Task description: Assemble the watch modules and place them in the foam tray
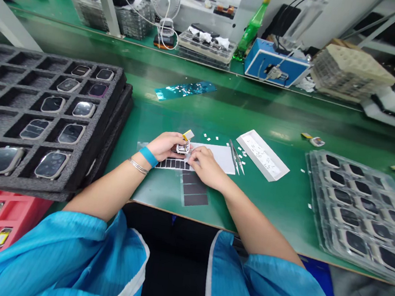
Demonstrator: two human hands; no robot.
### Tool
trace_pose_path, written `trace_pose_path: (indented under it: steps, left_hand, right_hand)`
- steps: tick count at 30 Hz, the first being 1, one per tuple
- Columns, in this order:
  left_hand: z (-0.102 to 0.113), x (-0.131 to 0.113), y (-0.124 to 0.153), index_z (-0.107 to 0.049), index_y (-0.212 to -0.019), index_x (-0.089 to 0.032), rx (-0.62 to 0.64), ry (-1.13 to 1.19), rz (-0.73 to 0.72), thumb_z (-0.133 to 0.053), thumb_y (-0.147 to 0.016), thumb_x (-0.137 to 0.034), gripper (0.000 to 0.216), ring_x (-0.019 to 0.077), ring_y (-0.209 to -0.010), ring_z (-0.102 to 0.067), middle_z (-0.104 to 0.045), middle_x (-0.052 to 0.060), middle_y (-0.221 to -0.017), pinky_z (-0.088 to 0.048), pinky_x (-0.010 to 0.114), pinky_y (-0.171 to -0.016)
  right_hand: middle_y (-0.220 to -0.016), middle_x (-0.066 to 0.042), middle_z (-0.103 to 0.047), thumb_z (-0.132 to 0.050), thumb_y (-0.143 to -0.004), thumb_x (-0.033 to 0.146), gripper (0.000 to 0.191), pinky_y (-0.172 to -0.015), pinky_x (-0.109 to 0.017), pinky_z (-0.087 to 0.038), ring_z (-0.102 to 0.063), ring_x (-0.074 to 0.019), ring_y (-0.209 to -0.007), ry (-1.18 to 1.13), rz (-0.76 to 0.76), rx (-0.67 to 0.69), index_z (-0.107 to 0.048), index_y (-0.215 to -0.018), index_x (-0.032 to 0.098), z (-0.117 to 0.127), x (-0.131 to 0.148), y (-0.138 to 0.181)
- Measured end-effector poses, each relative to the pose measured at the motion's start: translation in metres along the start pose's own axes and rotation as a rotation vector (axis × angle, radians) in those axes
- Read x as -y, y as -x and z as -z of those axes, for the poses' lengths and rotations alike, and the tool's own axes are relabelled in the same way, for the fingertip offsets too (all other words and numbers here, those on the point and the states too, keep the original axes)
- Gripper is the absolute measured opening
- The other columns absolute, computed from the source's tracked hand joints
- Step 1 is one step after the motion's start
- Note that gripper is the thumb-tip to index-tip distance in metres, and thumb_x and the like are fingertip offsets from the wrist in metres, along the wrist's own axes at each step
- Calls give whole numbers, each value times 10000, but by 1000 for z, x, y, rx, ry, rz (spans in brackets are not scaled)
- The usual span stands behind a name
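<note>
Bench-level handling scene, viewed from a head-worn camera and looking down at two bare hands. A small rectangular silver watch case (pixel 183 148) is gripped between the fingers and thumb of the left grip (pixel 164 146), with a yellow-and-white tab (pixel 188 134) projecting from the far end of the case. The right grip (pixel 207 168) is curved close against the case, but whether it is closed on the case cannot be told. A white paper sheet (pixel 220 157) and a strip of black rectangular pads (pixel 173 165) are laid directly beneath the grips. A second black-pad strip (pixel 194 191) lies just in front of the right grip, toward the front edge of the green bench (pixel 265 215). Slim steel tweezers (pixel 236 157) are placed just right of the right grip, beside a white rectangular tray (pixel 262 155). A black foam tray of watch bodies (pixel 119 94) borders the open bench left of the left grip. Wider open bench separates the right grip from a stack of clear plastic trays (pixel 359 215).
</note>
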State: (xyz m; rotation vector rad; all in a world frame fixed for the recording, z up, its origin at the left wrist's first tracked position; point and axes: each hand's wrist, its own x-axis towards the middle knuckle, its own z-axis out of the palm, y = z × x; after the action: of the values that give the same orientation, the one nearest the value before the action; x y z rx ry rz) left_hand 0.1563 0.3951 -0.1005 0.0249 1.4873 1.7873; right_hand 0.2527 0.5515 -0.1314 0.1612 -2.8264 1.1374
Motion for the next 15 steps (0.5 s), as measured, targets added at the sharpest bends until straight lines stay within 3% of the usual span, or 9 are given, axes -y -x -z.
trace_pose_path:
  steps: [3, 6, 10, 15]
  left_hand:
    - [-2, 0, 1, -586, -739, -107, -5, -14, 0, -602, -755, -77, 37, 156, -647, -660, -703, 90, -767, -588, 318, -597]
    - [-7, 0, 3, -583, -747, -108, -28, -50, -22, -615, -741, -73, 48, 131, -587, -627, -689, 74, -729, -574, 290, -569]
    - [-15, 1, 8, -580, -766, -114, -52, -90, -58, -604, -752, -56, 64, 118, -538, -597, -626, 19, -625, -571, 270, -539]
    - [-21, 3, 10, -588, -770, -111, -5, -95, -45, -621, -745, -66, 62, 118, -537, -609, -621, 17, -627, -571, 249, -534]
  right_hand:
    - [-1012, -58, -578, -545, -884, 203, 95, -985, -434, -441, -555, -200, -1040, -146, 88, 2, -581, -797, 211, 15, 3, 2]
    - [-1017, -52, -619, -583, -878, 315, 130, -986, -422, -441, -580, -193, -1043, -329, 126, -156, -575, -793, 217, 22, 6, 2]
    - [-899, -35, -695, -711, -769, 357, 199, -919, -399, -484, -653, -190, -914, -568, 52, -284, -594, -713, 207, 16, 9, 0]
    - [-795, -24, -705, -806, -655, 380, 266, -849, -384, -512, -664, -191, -813, -632, -55, -328, -612, -670, 199, 11, 9, -1]
